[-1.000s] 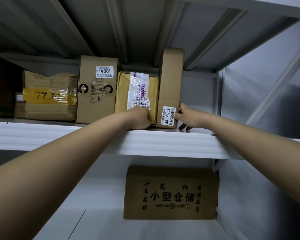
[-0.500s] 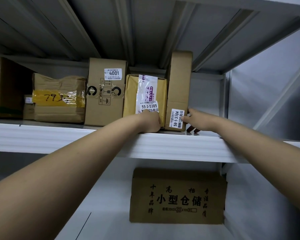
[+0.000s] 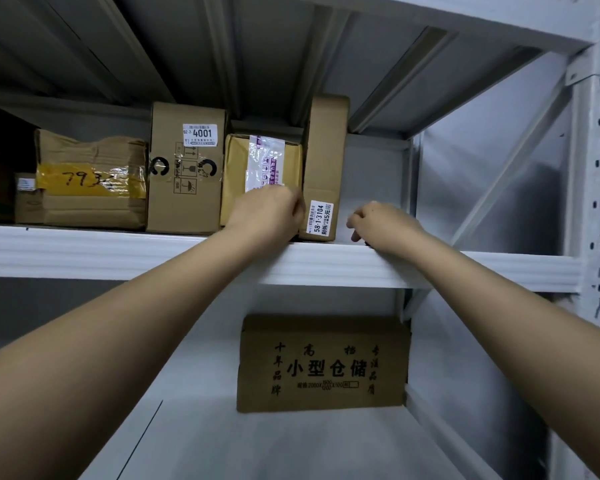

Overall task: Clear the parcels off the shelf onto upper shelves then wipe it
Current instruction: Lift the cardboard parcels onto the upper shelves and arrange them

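- Upper shelf, across the middle of the frame: we see four parcels stood in a row along its front edge, packed side against side, presumably to save room for more.
- Tall narrow parcel, centre of the frame: it stands on end at the right of the row, its label "58-1-3104" facing us; we judge the upright pose lets it fit the remaining gap.
- Yellow parcel, just left of it: a clear document pouch lies on its face.
- Left hand, centre: the fingers are curled against the lower front of the yellow parcel, beside the tall one; we cannot tell whether they grip or merely press it back.
- Right hand, right of centre: loosely curled, holding nothing, just clear of the tall parcel and above the shelf lip.
- Printed carton, lower centre: it sits at the back of the lower shelf, not yet moved up.
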